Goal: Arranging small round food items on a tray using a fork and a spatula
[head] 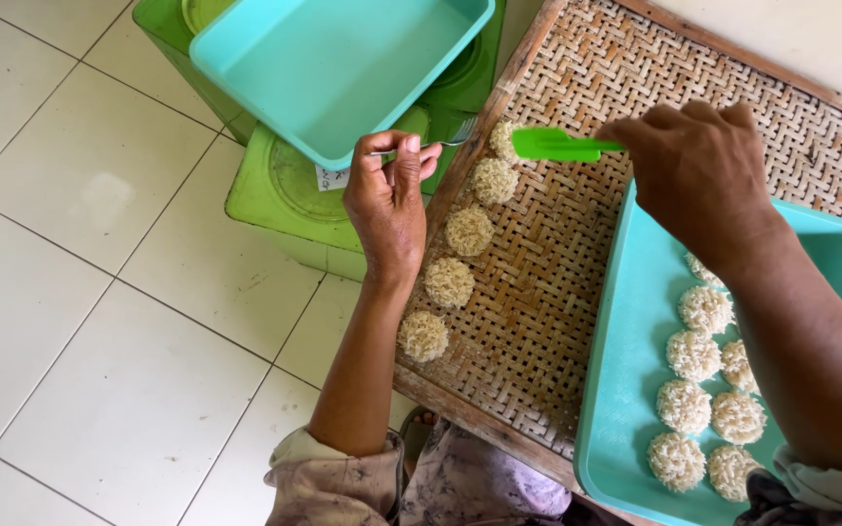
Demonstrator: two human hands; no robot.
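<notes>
At far left, pale floor tiles [80,292] fill the frame beneath two green lidded bins [285,195], one behind the other, with an empty turquoise tray [333,58] resting across their tops. Just right of the bins, the person's left hand [387,200] hovers over the near-left edge of a woven drying mat [577,244], fingers pinched closed around the handle of a metal fork [440,144] whose tines point right toward the mat. Below and beside that hand, a row of five round noodle cakes [468,231] runs diagonally along the mat's left edge, each lying flat, near its neighbour but apart; the topmost sits close to the fork tines and is partly hidden. The mat's wooden frame [479,419] shows along its near edge.

Further right, the right hand [699,170] hangs above the mat, closed around a green plastic spatula [562,146] whose blade points left, its tip just beside the fork tines and the top cake. At right, a second turquoise tray [616,390] lies on the mat, holding about nine more noodle cakes [694,356] clustered toward its right side; the right forearm crosses over some of them. The person's patterned clothing [460,482] shows at the bottom edge.
</notes>
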